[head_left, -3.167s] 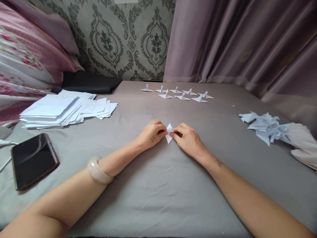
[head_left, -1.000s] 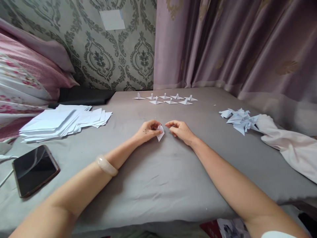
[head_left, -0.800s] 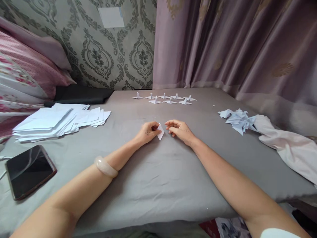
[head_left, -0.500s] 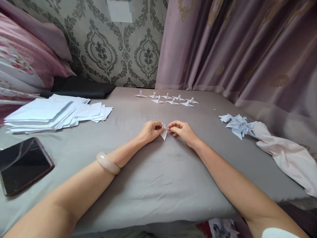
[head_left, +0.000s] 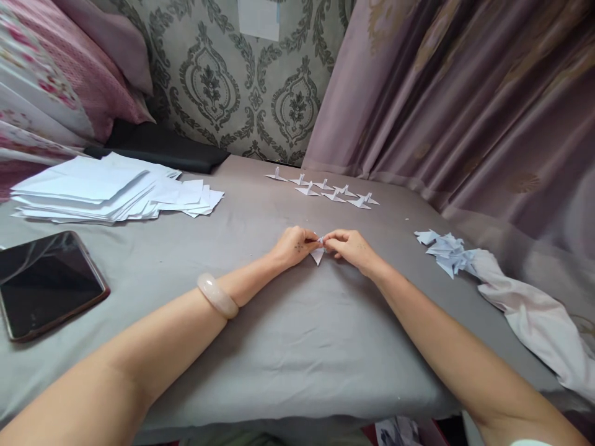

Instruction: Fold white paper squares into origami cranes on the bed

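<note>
A small folded white paper crane [head_left: 317,256] is held just above the grey cloth, one pointed flap toward me. My left hand [head_left: 297,246] pinches it from the left between thumb and fingers. From the right, my right hand [head_left: 351,249] is closed with thumb and fingertips on its upper part. The fingertips hide most of the folds. Beyond my hands stand several finished-looking paper cranes [head_left: 307,190] in two loose rows, wings spread.
At left lies a stack of white paper [head_left: 83,186], with a phone [head_left: 51,285] nearer me. At right, a heap of folded papers [head_left: 449,251] touches a pale cloth [head_left: 525,310]. Behind are a black folded item [head_left: 167,147] and a purple curtain [head_left: 395,93].
My right hand has moved in to the left, from beside the paper crane to gripping it. My left hand keeps its pinch. The camera view has tilted and shifted slightly.
</note>
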Demonstrator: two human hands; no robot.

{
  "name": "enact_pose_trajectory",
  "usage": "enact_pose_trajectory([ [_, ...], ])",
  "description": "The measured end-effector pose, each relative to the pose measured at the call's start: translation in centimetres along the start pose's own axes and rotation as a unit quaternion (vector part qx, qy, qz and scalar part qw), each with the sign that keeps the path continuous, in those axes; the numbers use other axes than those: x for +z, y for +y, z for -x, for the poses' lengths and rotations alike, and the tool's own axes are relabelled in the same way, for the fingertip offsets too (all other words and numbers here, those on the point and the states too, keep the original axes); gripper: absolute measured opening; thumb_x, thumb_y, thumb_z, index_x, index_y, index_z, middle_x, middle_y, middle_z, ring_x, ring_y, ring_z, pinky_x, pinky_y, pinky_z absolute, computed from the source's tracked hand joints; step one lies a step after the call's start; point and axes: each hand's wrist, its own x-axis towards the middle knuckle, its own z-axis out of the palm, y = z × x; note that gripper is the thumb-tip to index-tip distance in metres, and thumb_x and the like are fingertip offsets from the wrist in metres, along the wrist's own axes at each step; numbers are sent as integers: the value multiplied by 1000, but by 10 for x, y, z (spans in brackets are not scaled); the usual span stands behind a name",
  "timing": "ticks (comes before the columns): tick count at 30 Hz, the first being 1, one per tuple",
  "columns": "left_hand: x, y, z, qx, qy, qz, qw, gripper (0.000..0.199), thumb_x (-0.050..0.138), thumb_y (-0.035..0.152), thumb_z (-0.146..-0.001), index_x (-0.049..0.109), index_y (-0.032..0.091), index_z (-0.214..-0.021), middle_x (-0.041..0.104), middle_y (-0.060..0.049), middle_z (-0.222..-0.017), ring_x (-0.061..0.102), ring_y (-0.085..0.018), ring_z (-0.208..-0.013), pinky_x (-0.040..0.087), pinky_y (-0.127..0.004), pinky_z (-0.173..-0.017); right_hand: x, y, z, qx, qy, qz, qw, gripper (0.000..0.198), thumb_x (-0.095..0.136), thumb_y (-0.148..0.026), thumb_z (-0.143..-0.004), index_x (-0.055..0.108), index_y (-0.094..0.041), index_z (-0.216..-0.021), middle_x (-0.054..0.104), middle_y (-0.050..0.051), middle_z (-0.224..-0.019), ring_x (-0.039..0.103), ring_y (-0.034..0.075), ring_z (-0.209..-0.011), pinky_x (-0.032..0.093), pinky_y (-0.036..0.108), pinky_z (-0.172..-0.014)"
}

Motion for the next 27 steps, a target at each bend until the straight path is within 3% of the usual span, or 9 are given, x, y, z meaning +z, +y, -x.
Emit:
enact_pose_trajectory([
  [5, 1, -1, 0, 5, 7, -23, 1000, 23, 55, 30, -81, 73, 16, -79, 58, 1, -60, 41, -10, -58, 32, -20, -56, -1, -8, -5, 44, -20, -6, 999, 29, 58, -43, -76, 63, -16, -70, 64, 6, -80, 55, 12, -72, 42, 20, -57],
  [17, 0, -1, 0, 20, 4, -42, 999, 24, 53, 29, -83, 75, 18, -83, 64, -1, -64, 48, -11, -59, 35, -20, -58, -2, -20, -11, 77, -7, 44, 996, 9, 68, -22, -67, 67, -14, -63, 64, 5, -65, 55, 11, -62, 38, 19, -49],
  [27, 0, 0, 0, 11, 7, -19, 1000, 24, 56, 32, -82, 74, 17, -87, 65, -2, -67, 50, -12, -61, 39, -20, -61, -7, -10, -14, 117, -48, -49, 991, 8, 66, -22, -69, 63, -15, -68, 61, 0, -67, 50, 5, -52, 38, 16, -44],
])
